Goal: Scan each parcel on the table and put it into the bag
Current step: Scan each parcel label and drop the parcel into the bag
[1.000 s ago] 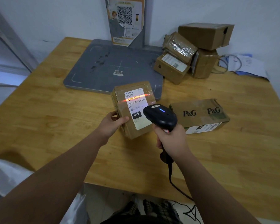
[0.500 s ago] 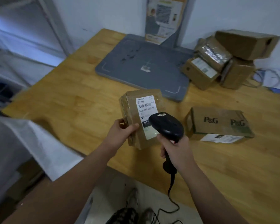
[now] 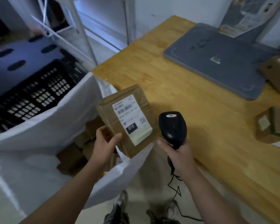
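White bag (image 3: 39, 133) gapes nearest; over its rim the left hand (image 3: 106, 143) pinches the lower corner of a brown parcel (image 3: 127, 118), thumb on top. Beside it the right hand (image 3: 181, 156) curls its fingers round a black scanner (image 3: 173, 126), with the wooden table (image 3: 208, 135) beyond.

arms: left hand (image 3: 105, 143) and right hand (image 3: 179, 155) were seen bare, forearms uncovered | feet: left shoe (image 3: 119, 207) and right shoe (image 3: 163, 210), mottled dark and grey, were worn, blurred, below the table (image 3: 176, 81) edge
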`<state>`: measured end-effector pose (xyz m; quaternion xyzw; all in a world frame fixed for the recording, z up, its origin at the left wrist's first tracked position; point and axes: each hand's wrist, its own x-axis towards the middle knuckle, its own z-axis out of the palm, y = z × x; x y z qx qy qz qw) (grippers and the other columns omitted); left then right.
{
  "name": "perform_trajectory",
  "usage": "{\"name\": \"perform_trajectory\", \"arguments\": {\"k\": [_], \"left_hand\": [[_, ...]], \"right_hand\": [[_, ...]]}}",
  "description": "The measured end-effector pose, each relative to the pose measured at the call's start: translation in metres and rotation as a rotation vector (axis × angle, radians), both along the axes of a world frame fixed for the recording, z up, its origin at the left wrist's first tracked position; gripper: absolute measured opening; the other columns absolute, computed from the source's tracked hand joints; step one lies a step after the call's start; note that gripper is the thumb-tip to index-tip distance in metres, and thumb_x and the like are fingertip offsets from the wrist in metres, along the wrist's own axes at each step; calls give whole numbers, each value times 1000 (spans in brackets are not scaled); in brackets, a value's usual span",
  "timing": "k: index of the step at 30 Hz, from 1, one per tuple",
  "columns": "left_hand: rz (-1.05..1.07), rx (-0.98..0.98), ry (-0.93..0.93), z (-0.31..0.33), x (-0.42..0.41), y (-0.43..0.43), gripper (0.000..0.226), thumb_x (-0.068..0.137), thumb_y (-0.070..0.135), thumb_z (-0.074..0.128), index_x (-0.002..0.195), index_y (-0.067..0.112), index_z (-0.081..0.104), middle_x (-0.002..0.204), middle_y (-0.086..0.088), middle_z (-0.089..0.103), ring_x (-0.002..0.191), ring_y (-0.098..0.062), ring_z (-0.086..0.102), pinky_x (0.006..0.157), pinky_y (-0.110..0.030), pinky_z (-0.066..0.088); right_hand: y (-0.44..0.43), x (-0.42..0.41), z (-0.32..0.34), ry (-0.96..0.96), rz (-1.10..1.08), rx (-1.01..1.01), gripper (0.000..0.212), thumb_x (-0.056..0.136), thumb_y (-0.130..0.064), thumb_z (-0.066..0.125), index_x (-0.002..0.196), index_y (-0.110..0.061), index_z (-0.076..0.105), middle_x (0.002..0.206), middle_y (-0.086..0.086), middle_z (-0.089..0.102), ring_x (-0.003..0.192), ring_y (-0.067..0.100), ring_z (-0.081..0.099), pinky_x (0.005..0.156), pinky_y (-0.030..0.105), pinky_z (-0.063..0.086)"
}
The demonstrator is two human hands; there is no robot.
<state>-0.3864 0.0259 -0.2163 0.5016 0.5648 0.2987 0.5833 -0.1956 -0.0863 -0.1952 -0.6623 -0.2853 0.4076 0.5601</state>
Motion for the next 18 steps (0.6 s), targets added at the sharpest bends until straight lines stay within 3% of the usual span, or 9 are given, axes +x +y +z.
{"name": "perform_trajectory", "arguments": {"k": [3,6,8,9,11,13,18], "left_hand": [[75,-43,68,-20,-63,16,57,91,24,64,136,11,32,123,-2,52,109,-18,56,75,-24,48],[135,-78,211,-42,-111,28,60,85,29,71,130,9,37,116,1,55,100,-15,57,70,-21,46],[140,-109,308,-55,-139,37,64,75,38,80,119,11,42,106,5,58,94,-13,59,74,-26,50],[121,-89,390,-62,-151,40,74,66,51,83,116,12,45,106,6,59,96,-15,61,78,-31,53],[-3,16,751,-72,-171,47,98,51,73,79,124,16,47,115,0,57,109,-24,58,88,-43,53],[-115,162,1090,-78,-182,49,98,62,61,79,136,14,36,125,-9,44,119,-33,45,99,-47,40],[-544,359,1427,-97,-185,68,91,81,55,64,150,24,13,139,-14,30,126,-34,35,103,-46,32]], "right_hand": [[29,-43,-21,1,21,-130,18,83,-10,75,88,-24,65,66,-15,64,68,0,60,61,18,44],[61,-79,-42,-196,113,-221,15,80,-9,75,85,-16,63,79,8,63,73,14,61,60,25,42],[78,-98,-53,-344,203,-251,27,78,-12,74,74,-27,52,82,4,54,69,10,54,63,25,39],[83,-106,-57,-366,231,-278,33,78,-13,73,71,-30,46,81,0,51,68,8,51,63,25,38],[90,-121,-64,-336,256,-322,28,80,-11,71,75,-27,50,79,-1,56,73,12,55,63,26,42],[95,-137,-71,-302,277,-359,18,81,-9,71,84,-20,57,80,2,62,79,16,61,65,25,47],[115,-177,-89,-299,398,-356,24,82,-13,71,82,-29,53,75,-6,60,77,14,60,61,23,44]]}}
